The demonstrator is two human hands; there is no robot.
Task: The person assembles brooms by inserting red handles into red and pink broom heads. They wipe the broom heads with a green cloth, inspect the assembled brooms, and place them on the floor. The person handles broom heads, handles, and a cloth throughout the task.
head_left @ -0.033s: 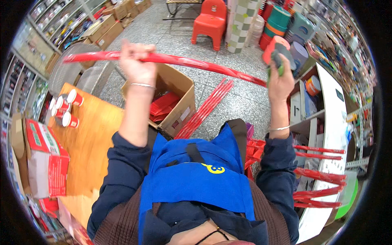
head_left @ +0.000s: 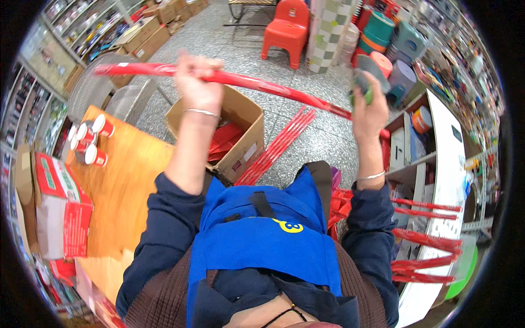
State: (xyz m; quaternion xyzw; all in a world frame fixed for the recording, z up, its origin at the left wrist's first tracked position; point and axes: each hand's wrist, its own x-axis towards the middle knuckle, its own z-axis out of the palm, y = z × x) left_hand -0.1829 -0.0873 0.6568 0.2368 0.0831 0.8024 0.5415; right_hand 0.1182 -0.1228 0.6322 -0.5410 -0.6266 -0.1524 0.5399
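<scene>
As the left hand (head_left: 200, 82) edges nearer the right hand (head_left: 373, 113), handling continues: left fingers clasp the red strip (head_left: 262, 86), right fingers a blurred green-black object (head_left: 367, 96).

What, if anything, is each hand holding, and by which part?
Left hand: a long red strip, left of its middle. Right hand: a blurred green object, part unclear.

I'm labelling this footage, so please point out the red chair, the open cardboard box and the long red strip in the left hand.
Red chair (head_left: 285, 37): head view, on its seat.
Cardboard box (head_left: 250, 138): head view, outer right wall.
Long red strip (head_left: 269, 88): head view, middle stretch.
</scene>
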